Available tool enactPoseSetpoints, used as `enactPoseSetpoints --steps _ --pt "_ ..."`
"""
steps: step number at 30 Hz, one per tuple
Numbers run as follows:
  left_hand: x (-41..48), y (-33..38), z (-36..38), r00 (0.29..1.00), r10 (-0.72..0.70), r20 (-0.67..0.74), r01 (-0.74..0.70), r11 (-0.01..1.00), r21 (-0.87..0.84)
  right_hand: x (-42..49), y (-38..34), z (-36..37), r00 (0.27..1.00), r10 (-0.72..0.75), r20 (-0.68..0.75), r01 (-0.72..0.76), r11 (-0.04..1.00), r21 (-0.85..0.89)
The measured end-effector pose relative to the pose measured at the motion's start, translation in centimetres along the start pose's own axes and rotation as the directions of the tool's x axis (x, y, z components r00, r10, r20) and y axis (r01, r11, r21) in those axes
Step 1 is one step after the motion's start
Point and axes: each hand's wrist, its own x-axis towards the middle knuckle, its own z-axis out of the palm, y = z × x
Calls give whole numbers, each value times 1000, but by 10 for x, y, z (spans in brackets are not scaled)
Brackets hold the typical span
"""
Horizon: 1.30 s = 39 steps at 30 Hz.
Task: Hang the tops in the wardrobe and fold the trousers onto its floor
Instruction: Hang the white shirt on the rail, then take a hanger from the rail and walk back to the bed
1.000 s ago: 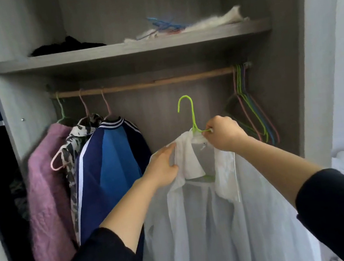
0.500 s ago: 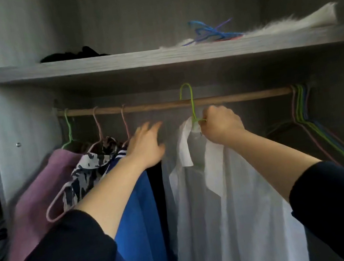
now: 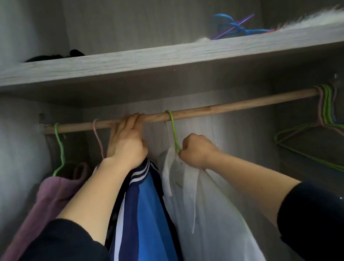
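A white shirt [image 3: 212,213] hangs on a green hanger [image 3: 173,130] whose hook sits over the wooden rail [image 3: 241,105]. My right hand [image 3: 196,151] grips the hanger's neck just above the shirt collar. To its left, my left hand [image 3: 126,144] reaches up with its fingers curled over the rail, above a blue and navy striped jacket [image 3: 149,223]; that jacket's hook is hidden under the hand. A pink-purple sweater [image 3: 49,200] hangs at the far left on another green hanger. No trousers are in view.
Several empty coloured hangers [image 3: 329,111] bunch at the rail's right end. The shelf [image 3: 133,59] above holds a black garment [image 3: 55,56], blue and purple hangers [image 3: 229,28] and white fur [image 3: 317,19]. Bare rail runs between the shirt and the empty hangers.
The white shirt's hanger went up and its hook now sits on the rail. My left hand left the shirt collar and rose to the rail. The view moved closer and upward.
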Motion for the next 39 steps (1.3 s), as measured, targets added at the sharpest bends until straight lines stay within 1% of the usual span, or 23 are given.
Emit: enactPoseSetpoints --steps 3,5,8,11,14,16,19,21,23,26,29,32,35,36,39 --pt "3 0 1 1000 6 -20 -7 999 -40 3 -8 12 996 13 86 -33 970 241" --pt "3 1 1 1000 -14 -27 12 996 -84 2 -12 19 996 -14 91 -18 940 340" --pt "4 1 0 999 -21 -35 16 990 -137 -3 -16 26 990 -75 116 20 909 417" --pt "5 1 -3 998 -53 28 57 983 -175 -9 -12 24 980 -87 177 -8 879 477" --pt "6 9 -6 992 -98 83 107 988 -114 -13 6 11 992 -56 116 -9 870 494" --pt "8 22 -7 995 -93 33 94 994 -59 -15 24 0 999 -22 44 1 901 434" --pt "13 60 -3 999 15 -42 -19 997 -81 -19 62 -19 998 48 -46 -32 957 288" --pt "21 91 4 994 99 -38 -103 988 -119 -24 89 -34 992 89 -89 -73 982 173" --pt "31 119 12 988 156 -24 -157 979 -131 -32 116 -49 985 116 -131 -114 993 18" --pt "43 154 28 986 164 15 -159 973 -169 -46 155 -73 968 139 -207 -180 964 -194" --pt "53 183 46 988 143 67 -131 979 -153 -61 191 -99 937 107 -333 -239 891 -386" --pt "60 203 59 993 111 46 -104 986 -131 -72 221 -122 907 33 -421 -291 770 -568" --pt "60 211 70 996 83 -27 -86 987 -135 -77 243 -132 898 23 -439 -366 594 -717" --pt "60 211 73 995 83 -53 -90 986 -142 -77 247 -133 899 26 -438 -378 555 -741" --pt "59 207 77 989 93 -118 -111 981 -160 -76 253 -132 905 31 -425 -382 500 -777"
